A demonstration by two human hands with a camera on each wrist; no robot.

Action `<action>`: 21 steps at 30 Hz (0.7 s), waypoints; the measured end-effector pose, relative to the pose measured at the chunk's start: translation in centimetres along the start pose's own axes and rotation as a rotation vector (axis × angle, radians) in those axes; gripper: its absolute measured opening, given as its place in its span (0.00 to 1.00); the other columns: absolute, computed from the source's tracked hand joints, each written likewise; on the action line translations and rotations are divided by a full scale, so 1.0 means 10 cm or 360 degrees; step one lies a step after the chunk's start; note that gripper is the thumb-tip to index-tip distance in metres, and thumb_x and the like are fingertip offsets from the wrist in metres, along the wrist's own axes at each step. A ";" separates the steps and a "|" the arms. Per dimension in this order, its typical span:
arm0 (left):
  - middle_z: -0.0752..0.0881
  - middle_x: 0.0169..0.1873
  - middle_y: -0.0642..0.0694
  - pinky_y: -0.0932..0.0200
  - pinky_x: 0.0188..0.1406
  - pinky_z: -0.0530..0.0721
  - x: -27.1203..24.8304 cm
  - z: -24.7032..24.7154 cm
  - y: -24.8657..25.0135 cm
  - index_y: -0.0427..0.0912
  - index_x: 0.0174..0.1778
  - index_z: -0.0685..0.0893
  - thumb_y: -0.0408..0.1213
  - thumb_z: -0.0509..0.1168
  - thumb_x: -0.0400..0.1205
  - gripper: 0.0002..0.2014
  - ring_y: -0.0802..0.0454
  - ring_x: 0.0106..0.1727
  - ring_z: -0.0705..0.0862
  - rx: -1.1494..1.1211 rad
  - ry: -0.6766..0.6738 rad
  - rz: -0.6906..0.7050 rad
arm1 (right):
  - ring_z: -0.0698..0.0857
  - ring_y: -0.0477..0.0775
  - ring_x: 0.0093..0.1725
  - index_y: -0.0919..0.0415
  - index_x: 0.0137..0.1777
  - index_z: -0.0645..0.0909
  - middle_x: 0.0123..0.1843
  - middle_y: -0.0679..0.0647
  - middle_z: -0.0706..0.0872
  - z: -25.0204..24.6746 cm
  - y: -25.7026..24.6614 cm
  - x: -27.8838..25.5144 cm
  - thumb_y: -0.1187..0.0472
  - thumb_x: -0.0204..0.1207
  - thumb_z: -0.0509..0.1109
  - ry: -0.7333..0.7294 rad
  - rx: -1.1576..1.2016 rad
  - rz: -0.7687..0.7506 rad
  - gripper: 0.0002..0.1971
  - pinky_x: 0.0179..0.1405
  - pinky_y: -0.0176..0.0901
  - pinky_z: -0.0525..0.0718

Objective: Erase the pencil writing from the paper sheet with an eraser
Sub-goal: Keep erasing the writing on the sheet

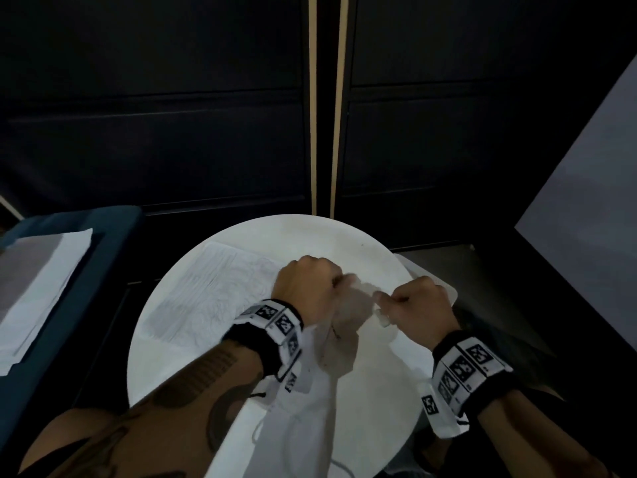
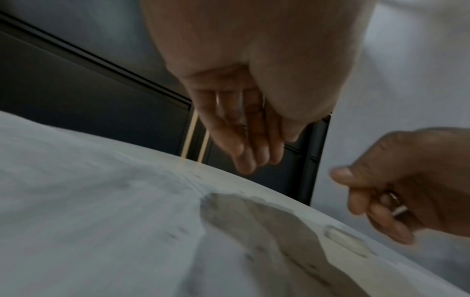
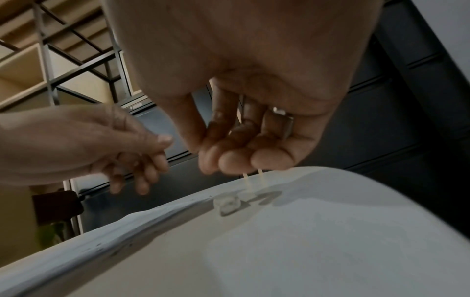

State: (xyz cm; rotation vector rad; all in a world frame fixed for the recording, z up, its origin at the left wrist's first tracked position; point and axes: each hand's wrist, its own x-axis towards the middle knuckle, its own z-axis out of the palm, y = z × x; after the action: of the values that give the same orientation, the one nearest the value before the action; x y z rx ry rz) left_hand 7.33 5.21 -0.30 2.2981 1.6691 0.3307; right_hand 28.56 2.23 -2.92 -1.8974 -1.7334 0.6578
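A paper sheet (image 1: pixel 213 291) covered in faint pencil writing lies on the left half of a round white table (image 1: pixel 362 243). A small pale eraser (image 1: pixel 383 318) rests loose on the table right of the sheet, seen in the right wrist view as a translucent block (image 3: pixel 227 205) and, blurred, in the left wrist view (image 2: pixel 346 243). My left hand (image 1: pixel 337 281) hovers over the sheet's right edge, fingers curled, thumb against the forefinger (image 3: pixel 162 140), holding nothing. My right hand (image 1: pixel 386 298) hangs just above the eraser, fingers curled into the palm (image 3: pixel 223 160), not touching it.
Dark cabinet doors (image 1: pixel 172 115) stand close behind the table. A blue-edged seat (image 1: pixel 103 229) at the left carries loose white sheets (image 1: pixel 41 281). A grey panel (image 1: pixel 586 201) leans at the right. My white clothing (image 1: pixel 310 419) overlaps the table's near edge.
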 end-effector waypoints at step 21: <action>0.73 0.81 0.30 0.39 0.71 0.83 -0.55 -0.40 -1.69 0.30 0.88 0.60 0.73 0.76 0.71 0.62 0.29 0.79 0.77 0.0032 -0.0140 -0.1512 | 0.67 0.49 0.81 0.50 0.77 0.80 0.80 0.38 0.78 0.26 -0.38 -0.22 0.65 0.85 0.64 -0.0674 -0.0418 -0.0481 0.23 0.79 0.32 0.61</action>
State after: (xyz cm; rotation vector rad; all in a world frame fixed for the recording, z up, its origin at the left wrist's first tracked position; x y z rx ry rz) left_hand -10.77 5.27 -2.66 1.2590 2.4461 -0.0050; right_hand 23.78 0.40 -2.45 -1.6838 -2.4193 0.7854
